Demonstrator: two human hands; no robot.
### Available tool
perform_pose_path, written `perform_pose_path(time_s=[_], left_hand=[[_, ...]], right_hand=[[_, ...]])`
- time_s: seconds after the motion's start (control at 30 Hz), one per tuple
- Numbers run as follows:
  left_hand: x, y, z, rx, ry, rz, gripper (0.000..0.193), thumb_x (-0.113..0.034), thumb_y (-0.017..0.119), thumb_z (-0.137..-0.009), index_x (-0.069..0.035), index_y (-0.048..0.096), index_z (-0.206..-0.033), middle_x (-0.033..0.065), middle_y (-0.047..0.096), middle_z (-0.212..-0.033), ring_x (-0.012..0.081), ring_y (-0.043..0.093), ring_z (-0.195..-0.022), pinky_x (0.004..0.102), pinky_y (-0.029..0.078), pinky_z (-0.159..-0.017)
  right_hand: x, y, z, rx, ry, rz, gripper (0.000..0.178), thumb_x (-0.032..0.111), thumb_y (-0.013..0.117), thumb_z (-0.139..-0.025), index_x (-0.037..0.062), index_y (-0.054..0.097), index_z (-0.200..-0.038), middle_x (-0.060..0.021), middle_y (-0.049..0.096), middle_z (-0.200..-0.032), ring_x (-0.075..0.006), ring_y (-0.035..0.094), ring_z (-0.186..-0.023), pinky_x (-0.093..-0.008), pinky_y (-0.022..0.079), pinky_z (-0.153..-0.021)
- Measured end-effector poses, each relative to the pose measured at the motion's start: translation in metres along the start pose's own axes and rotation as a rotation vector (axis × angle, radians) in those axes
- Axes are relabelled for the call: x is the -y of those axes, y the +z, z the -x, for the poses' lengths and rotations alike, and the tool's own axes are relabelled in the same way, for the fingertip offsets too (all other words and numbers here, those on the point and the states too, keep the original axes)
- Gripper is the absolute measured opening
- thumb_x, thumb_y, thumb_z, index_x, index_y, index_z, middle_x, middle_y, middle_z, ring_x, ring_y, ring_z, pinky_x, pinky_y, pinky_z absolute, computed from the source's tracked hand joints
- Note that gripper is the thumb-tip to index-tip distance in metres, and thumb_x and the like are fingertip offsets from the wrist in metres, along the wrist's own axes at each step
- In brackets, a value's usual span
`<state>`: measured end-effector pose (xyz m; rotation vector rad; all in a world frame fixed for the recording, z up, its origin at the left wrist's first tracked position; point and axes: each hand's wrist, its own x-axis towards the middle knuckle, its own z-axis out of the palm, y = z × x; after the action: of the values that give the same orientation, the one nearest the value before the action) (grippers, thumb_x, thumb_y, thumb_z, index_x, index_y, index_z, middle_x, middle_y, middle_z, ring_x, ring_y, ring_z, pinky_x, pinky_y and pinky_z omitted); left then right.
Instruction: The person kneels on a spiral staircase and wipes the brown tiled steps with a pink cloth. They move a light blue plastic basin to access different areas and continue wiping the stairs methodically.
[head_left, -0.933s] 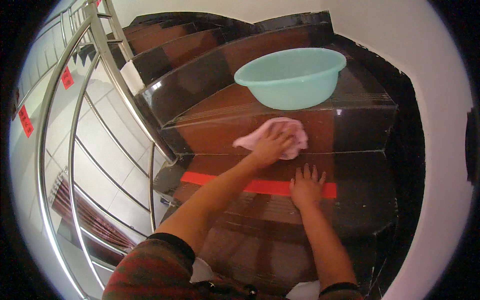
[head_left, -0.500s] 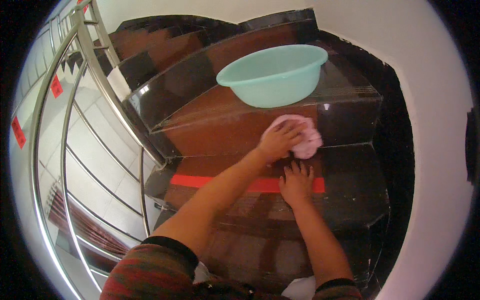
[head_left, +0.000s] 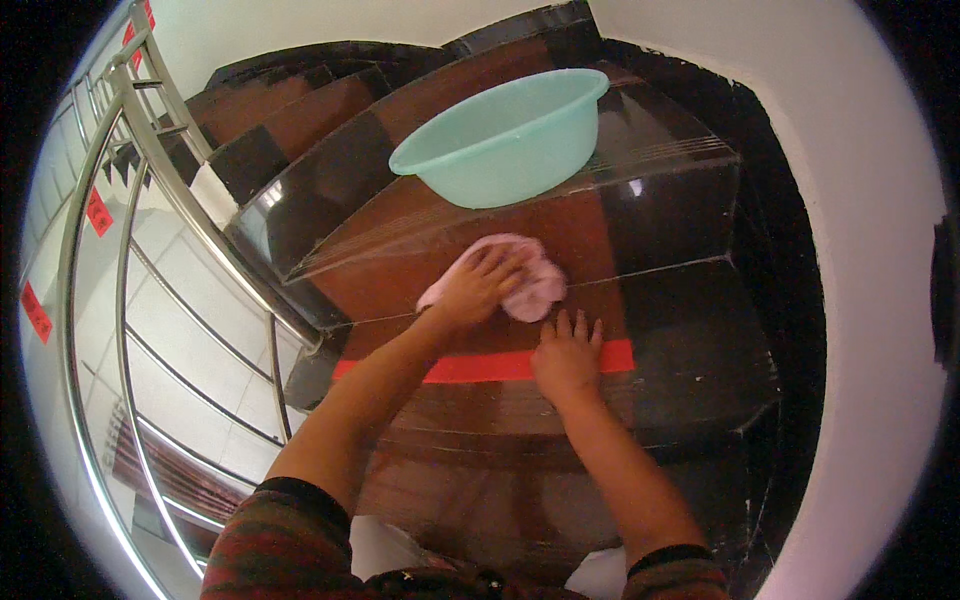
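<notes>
A crumpled pink cloth (head_left: 535, 290) lies against the reddish-brown riser of a stair and the tread below it. My left hand (head_left: 483, 290) holds it there from above, its fingers bent over the fabric and hiding part of it. To the right and a little nearer, my right hand (head_left: 568, 352) rests on the tread with its fingers apart and nothing in it. It touches a red strip (head_left: 470, 367) that runs across this tread. On the step above stands a pale green plastic basin (head_left: 510, 145); its bottom inside is out of sight.
A curved stainless-steel railing (head_left: 185, 200) borders the stairs on the left, with a tiled floor (head_left: 185, 290) beyond it. A white wall (head_left: 860, 300) with a black skirting rises on the right. More brown-and-black steps (head_left: 310, 115) climb toward the back left.
My left hand and the pink cloth have slid left along the foot of the riser. My right hand stays on the tread by the red strip. The view has shifted slightly.
</notes>
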<state>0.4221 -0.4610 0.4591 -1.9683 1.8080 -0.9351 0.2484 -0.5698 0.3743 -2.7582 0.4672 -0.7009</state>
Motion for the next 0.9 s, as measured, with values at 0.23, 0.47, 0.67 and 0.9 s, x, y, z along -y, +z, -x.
perform_pose_path(time_s=[0.23, 0.47, 0.67, 0.9], left_hand=[[-0.074, -0.019, -0.193, -0.393, 0.095, 0.160, 0.043, -0.022, 0.058, -0.076, -0.015, 0.059, -0.118, 0.0070, 0.041, -0.146, 0.0281, 0.037, -0.134, 0.0436, 0.030, -0.108], [-0.095, -0.016, -0.213, -0.297, 0.071, 0.176, 0.057, -0.029, 0.064, -0.075, -0.015, 0.054, -0.129, 0.0092, 0.039, -0.148, 0.0297, 0.032, -0.138, 0.0441, 0.025, -0.112], [-0.110, -0.011, -0.153, -0.069, 0.006, 0.511, 0.050, -0.023, 0.066, -0.084, -0.009, 0.053, -0.130, 0.0138, 0.042, -0.145, 0.0329, 0.037, -0.135, 0.0442, 0.028, -0.111], [-0.058, -0.010, -0.016, -0.191, -0.547, 1.184, 0.027, -0.016, 0.056, -0.095, -0.003, 0.062, -0.118, 0.0154, 0.063, -0.122, 0.0216, 0.061, -0.108, 0.0317, 0.048, -0.091]], right_hand=[[-0.005, -0.002, -0.003, 0.037, -0.019, -0.117, 0.060, 0.043, 0.045, -0.092, 0.0123, 0.040, -0.143, -0.0128, 0.036, -0.150, -0.0346, 0.027, -0.140, -0.0583, 0.011, -0.113], [-0.016, 0.007, -0.002, -0.140, -0.092, -0.347, 0.068, 0.050, 0.053, -0.086, 0.0115, 0.038, -0.141, -0.0116, 0.039, -0.146, -0.0304, 0.030, -0.137, -0.0538, 0.017, -0.112], [-0.011, 0.029, -0.007, -0.323, -0.077, -0.166, 0.058, 0.040, 0.057, -0.085, 0.0078, 0.049, -0.133, -0.0127, 0.052, -0.134, -0.0332, 0.040, -0.129, -0.0520, 0.023, -0.110], [-0.012, 0.009, -0.002, -0.106, -0.013, -0.271, 0.034, 0.015, 0.066, -0.074, 0.0066, 0.065, -0.108, -0.0124, 0.059, -0.120, -0.0316, 0.049, -0.120, -0.0531, 0.025, -0.109]])
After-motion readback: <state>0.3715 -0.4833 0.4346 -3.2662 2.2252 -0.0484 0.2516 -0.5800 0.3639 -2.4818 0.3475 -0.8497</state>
